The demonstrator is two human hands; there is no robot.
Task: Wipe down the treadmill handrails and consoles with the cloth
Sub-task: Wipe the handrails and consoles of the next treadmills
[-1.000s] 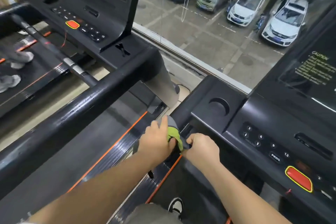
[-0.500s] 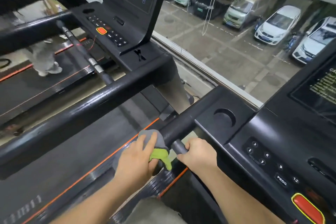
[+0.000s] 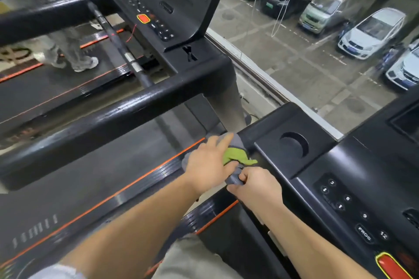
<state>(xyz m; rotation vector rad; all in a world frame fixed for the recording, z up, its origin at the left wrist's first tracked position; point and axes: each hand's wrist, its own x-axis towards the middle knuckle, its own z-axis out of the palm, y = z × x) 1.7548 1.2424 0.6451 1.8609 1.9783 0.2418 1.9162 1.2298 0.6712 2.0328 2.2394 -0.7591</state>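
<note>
- One cloth [image 3: 237, 142]: soft, grey with a green patch, bunched at the left corner of the near console [image 3: 340, 165], beside its round cup recess [image 3: 294, 145].
- Two hands: the left hand [image 3: 208, 161] lies over the cloth, index finger stretched out; the right hand [image 3: 256, 186] pinches a grey end in curled fingers.
- Two glossy black consoles, the far console [image 3: 181, 18] included, each with one red, yellow-rimmed button.
- One thick, round black handrail [image 3: 113, 115] lies between them.
</note>
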